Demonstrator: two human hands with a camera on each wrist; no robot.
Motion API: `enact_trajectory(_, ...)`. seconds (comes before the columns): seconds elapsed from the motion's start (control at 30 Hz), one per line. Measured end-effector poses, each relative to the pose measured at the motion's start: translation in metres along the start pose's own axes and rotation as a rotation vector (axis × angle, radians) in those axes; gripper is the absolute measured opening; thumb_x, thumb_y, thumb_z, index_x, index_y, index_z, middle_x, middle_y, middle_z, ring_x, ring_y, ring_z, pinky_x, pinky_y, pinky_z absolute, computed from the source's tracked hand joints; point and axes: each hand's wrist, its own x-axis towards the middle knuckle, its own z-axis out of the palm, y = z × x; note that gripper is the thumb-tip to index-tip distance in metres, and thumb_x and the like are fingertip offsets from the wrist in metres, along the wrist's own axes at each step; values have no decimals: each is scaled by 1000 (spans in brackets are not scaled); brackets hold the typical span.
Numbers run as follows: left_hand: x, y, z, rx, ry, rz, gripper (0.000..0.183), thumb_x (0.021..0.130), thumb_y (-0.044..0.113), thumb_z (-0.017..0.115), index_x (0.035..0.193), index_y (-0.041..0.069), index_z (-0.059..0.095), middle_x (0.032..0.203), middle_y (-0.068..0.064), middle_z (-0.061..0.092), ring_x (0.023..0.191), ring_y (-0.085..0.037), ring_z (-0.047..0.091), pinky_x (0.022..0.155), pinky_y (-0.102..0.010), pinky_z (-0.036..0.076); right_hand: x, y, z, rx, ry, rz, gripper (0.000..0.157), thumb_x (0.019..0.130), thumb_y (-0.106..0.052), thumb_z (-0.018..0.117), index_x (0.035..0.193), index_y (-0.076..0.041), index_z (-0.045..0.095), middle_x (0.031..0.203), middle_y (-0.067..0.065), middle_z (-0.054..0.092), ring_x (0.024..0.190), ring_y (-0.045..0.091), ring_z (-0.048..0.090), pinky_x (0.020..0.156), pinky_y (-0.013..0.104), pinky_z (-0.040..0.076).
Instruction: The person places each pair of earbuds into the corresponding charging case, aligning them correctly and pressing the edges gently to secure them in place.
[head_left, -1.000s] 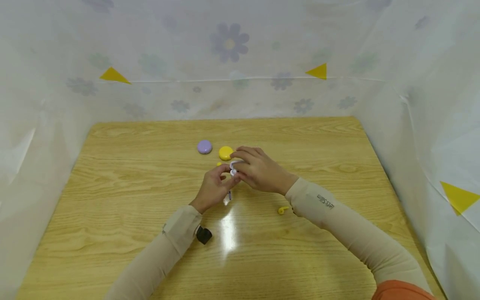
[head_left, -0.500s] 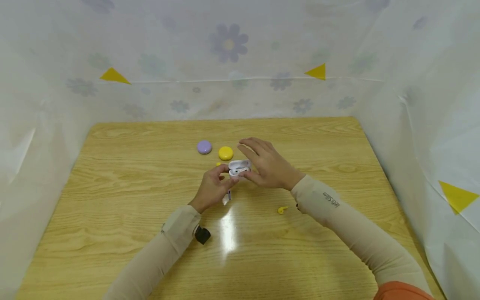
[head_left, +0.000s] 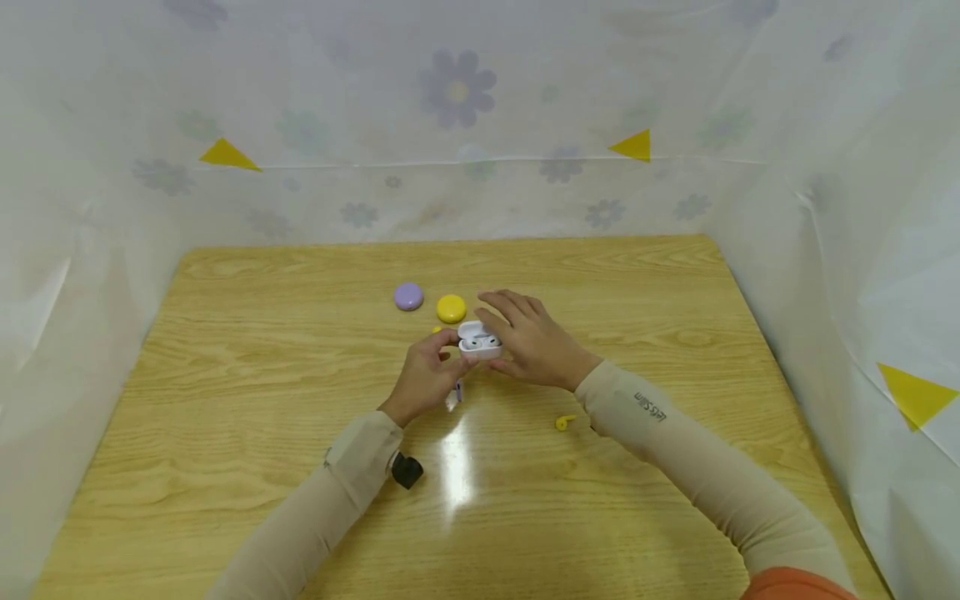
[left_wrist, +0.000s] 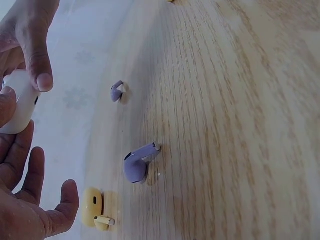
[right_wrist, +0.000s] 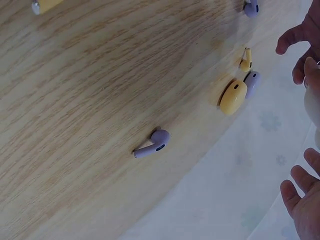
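My left hand (head_left: 423,379) holds a white earbud case (head_left: 482,353), thumb at its front and a finger behind its left end. The lid stands up, and two white earbuds (head_left: 474,342) sit in the case's slots. At the case's right end is my right hand (head_left: 540,346), its fingers spread near the lid and its thumb by the front corner. In the left wrist view that thumb (left_wrist: 42,75) overlaps the case's edge. Below the left hand lies a purple earbud (left_wrist: 135,167). Another purple earbud (right_wrist: 157,140) is hidden under the right hand in the head view.
Beyond the hands a round purple case (head_left: 408,296) and a round yellow case (head_left: 451,308) lie closed on the wooden table (head_left: 300,350). One yellow earbud (right_wrist: 245,64) is beside the yellow case. Another yellow earbud (head_left: 565,422) lies near the right forearm.
The white case's lid and slots have come into view as the right fingers drew back from it. The right thumb has moved from over the slots to the case's right front corner.
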Motion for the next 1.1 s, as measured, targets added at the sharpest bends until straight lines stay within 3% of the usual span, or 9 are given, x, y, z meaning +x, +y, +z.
enact_trajectory(0.73,2,0,1,9,-22,-27,23,89,17,67,109,6,64,114,-11,67,112,-26,59,94,-50,49,0,-2,-1,21,51,-20,61,77,-30,80,126,-4,56,137,13,52,127,31,48,100,49,44)
enact_trajectory(1.1,4,-1,3,10,-23,-33,24,89,18,67,110,7,64,115,-10,67,112,-25,59,94,-48,49,-2,-3,-2,21,62,-31,63,75,-28,81,127,-2,57,139,12,52,128,30,47,102,47,42)
